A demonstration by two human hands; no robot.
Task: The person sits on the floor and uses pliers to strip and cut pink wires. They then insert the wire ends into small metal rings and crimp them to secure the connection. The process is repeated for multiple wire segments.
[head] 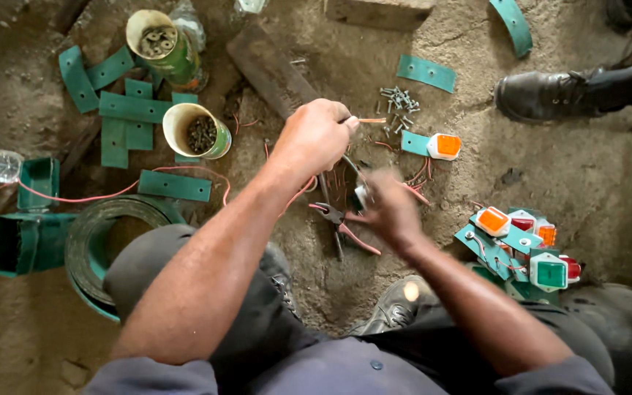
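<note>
A thin orange wire [371,121] is pinched in the closed left hand [316,137] and drawn toward 3 o'clock, while a small pale lamp part [363,194], blurred, is gripped in the closed right hand [389,208] at 5 o'clock of it. The step is judged to be wiring a lamp; steady alignment is called for next. Counted: two tins of screws [197,132], one pair of pliers [339,223] on the floor [608,168].

Rough, dusty dirt floor [608,183] in daylight.
</note>
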